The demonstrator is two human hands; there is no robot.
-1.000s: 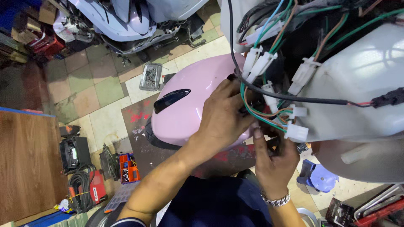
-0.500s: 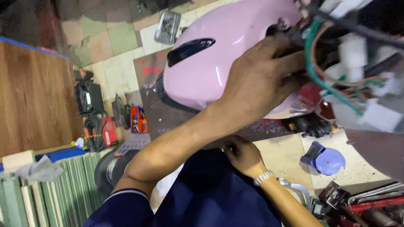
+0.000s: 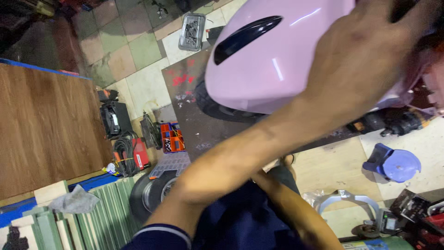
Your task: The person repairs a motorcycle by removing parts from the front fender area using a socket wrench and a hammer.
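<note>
My left hand (image 3: 370, 60) reaches up to the top right, over a glossy pink scooter body panel (image 3: 268, 69) with a black slot-shaped inlay (image 3: 247, 32). Its fingers run off the frame edge and are blurred, so what they grip is hidden. My left forearm (image 3: 240, 162) crosses the middle of the view. Only my right forearm (image 3: 296, 208) shows, low in the frame. It runs under the left forearm, which hides the right hand.
A metal tray of screws (image 3: 192, 31) lies on the tiled floor beside the panel. An orange parts box (image 3: 171, 138), a black box (image 3: 113, 119), a red tool with cables (image 3: 134, 155) and a tyre (image 3: 150, 194) sit left of me. A wooden board (image 3: 46, 129) is at far left, a blue plastic stool (image 3: 393, 163) at right.
The view has dropped and closed in. The wire bundle and white connectors have left the frame. My right hand, seen with a bracelet before, has slipped under my left forearm.
</note>
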